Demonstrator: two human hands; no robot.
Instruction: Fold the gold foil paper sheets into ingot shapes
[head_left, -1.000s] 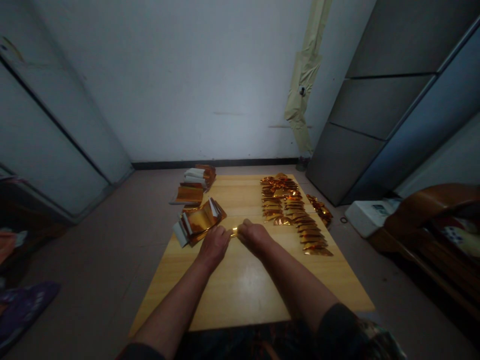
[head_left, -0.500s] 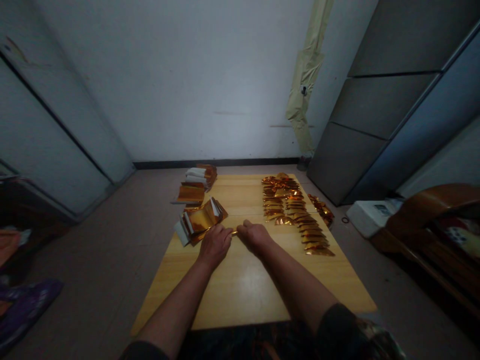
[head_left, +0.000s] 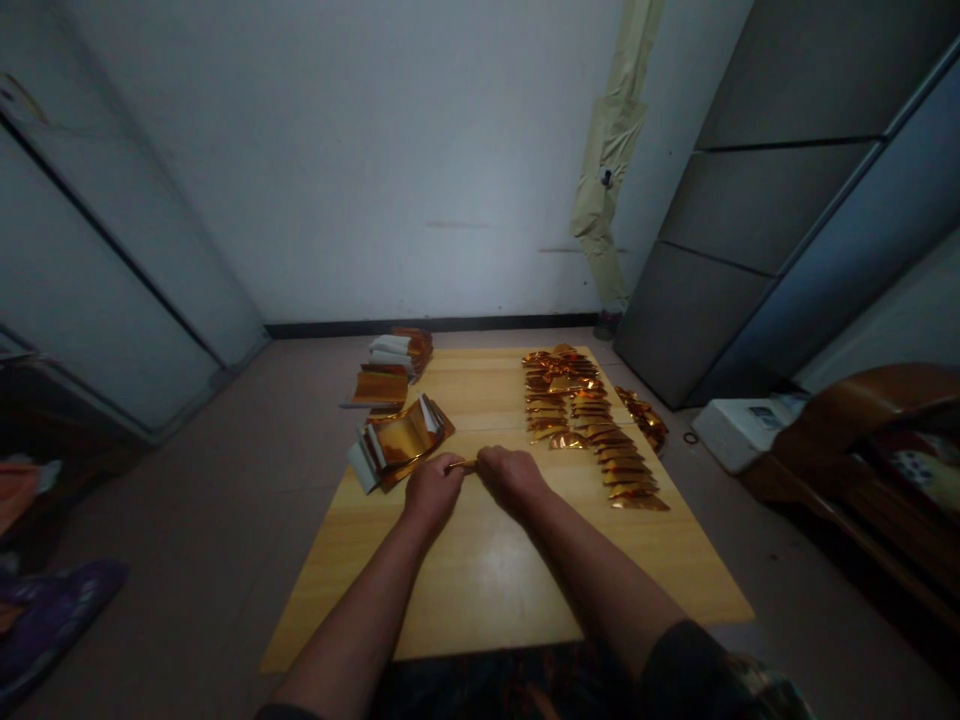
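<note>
Left hand: a bare left hand (head_left: 433, 492), closed, gripping one end of the strip.
Right hand: a bare right hand (head_left: 511, 478), closed on the other end.
Strip: a narrow gold foil strip (head_left: 462, 464), between the hands.
Surface: a pale wooden table (head_left: 480, 590).
Left side: a stack of folded gold-and-white foil (head_left: 397, 443), just beside the left hand.
Right side: rows of curled gold foil pieces (head_left: 592, 430), near the right hand.

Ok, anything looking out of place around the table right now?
Yes: a clump of gold foil pieces lies past the right edge of the wooden table, apart from the neat rows of foil pieces, so it looks stray.
</note>
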